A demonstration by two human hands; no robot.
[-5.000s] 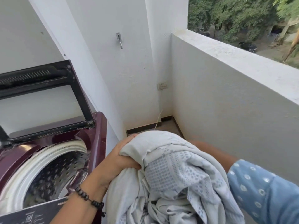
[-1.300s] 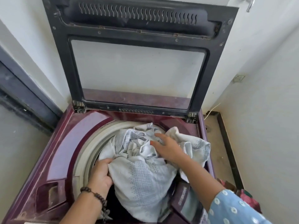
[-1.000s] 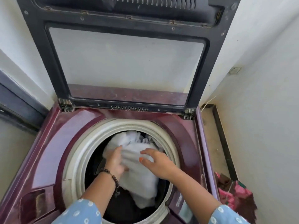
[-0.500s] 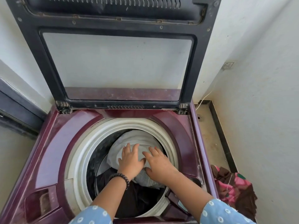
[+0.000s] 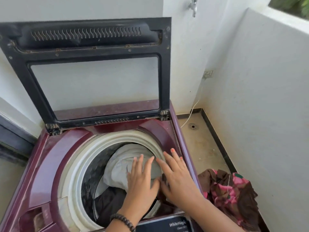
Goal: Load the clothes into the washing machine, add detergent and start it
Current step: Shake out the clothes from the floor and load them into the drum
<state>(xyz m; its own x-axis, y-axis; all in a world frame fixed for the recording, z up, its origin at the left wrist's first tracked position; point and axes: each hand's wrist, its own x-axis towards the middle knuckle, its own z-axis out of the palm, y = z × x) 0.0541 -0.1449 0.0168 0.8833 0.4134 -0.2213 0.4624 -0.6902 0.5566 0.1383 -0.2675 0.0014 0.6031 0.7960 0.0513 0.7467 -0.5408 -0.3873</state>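
- Both hands lie flat, fingers straight and spread, gripping nothing: left hand (image 5: 140,180) presses the pale cloth (image 5: 123,163), right hand (image 5: 175,176) hovers at the drum's 3 o'clock rim.
- Pale cloth sits inside the drum (image 5: 87,166) over a dark garment (image 5: 107,205).
- Push down evenly, palms wide, so the load settles below the rim.
- More clothes (image 5: 232,195) wait at the washing machine's (image 5: 43,164) 3 o'clock side; the lid (image 5: 87,39) stands open.

one washing machine (image 5: 41,166), two hands (image 5: 142,180), one floor drain (image 5: 193,126)

Single head-worn view, steeply down and forward, close above the open washing machine (image 5: 103,148) and both hands.
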